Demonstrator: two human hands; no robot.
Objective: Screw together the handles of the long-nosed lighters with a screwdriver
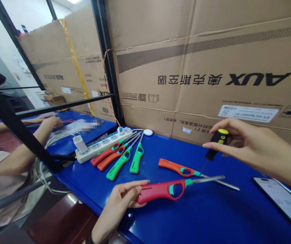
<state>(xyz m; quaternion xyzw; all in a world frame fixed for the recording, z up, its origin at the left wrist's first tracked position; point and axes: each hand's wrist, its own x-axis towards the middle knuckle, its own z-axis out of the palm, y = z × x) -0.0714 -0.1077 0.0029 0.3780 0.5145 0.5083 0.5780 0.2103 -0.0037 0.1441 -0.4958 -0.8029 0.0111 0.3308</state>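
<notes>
My left hand [125,200] grips the rear end of a red utility lighter [158,191], its metal tube pointing right above the blue table. In my right hand [239,137] is a small black-and-yellow screwdriver [217,142], pinched by its handle with the shaft slanting down. The tip ends near the green collar of an orange lighter [172,165]; whether it touches is unclear. That orange lighter lies on the table behind the red one. Farther left, several more lighters rest side by side, among them a green lighter [118,165] and another green lighter [137,161].
A white power strip [102,145] with a plugged-in charger [80,144] runs along the left. A phone [274,195] lies at the right. Large cardboard boxes [198,44] stand behind the blue table [211,217]. Beyond a black frame, another person's hands [50,122] work.
</notes>
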